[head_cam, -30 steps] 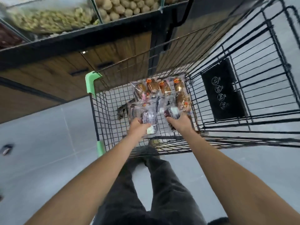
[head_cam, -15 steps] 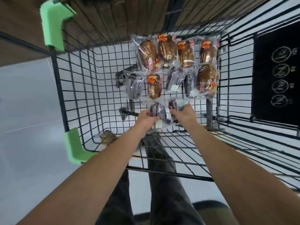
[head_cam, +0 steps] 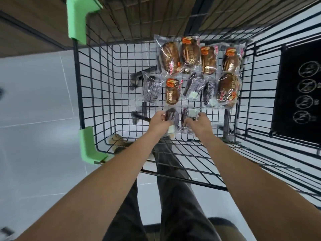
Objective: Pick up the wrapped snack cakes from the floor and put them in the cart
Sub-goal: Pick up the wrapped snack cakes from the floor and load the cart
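Cart: one black wire shopping cart (head_cam: 77, 87) with two green plastic corner guards (head_cam: 77, 20).
Cakes: eleven clear-wrapped snack cakes (head_cam: 208, 60) inside the cart, six brown and five dark.
Left hand (head_cam: 159, 122): grip pinches one dark cake (head_cam: 172, 116).
Right hand (head_cam: 199, 125): grip pinches a second dark cake (head_cam: 186, 115).

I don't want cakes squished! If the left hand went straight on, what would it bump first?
Probably the brown snack cake in the middle row, just past the dark cake the left hand holds. Depth is unclear, so it might pass above.
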`<act>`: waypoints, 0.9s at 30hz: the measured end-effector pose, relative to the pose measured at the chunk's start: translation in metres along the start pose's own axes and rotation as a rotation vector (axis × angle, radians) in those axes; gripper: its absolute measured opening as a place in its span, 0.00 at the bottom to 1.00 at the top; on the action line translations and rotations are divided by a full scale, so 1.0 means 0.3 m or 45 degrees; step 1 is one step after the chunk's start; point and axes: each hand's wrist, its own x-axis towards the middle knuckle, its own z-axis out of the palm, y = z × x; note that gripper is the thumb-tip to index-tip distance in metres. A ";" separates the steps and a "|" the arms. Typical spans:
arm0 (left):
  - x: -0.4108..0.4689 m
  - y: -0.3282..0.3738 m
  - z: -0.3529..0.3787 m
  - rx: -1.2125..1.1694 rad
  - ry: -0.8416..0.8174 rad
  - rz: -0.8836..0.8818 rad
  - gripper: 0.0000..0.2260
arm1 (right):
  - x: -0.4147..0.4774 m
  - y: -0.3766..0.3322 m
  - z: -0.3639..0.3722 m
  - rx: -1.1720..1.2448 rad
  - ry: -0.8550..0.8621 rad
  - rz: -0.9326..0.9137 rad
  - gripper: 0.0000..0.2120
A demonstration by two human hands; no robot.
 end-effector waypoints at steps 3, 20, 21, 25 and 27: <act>-0.084 0.027 -0.042 -0.015 0.027 0.096 0.20 | -0.082 -0.064 -0.029 0.057 -0.008 -0.108 0.27; -0.849 -0.096 -0.792 -0.479 0.511 0.725 0.22 | -1.028 -0.543 0.169 0.240 -0.288 -1.037 0.14; -0.901 -0.152 -0.846 -0.520 0.554 0.747 0.21 | -1.102 -0.554 0.214 0.227 -0.326 -1.090 0.14; -1.096 -0.410 -1.040 -0.693 0.730 0.823 0.19 | -1.392 -0.566 0.424 0.158 -0.485 -1.248 0.13; -1.186 -0.545 -1.119 -0.797 0.772 0.839 0.18 | -1.525 -0.556 0.535 0.122 -0.552 -1.307 0.14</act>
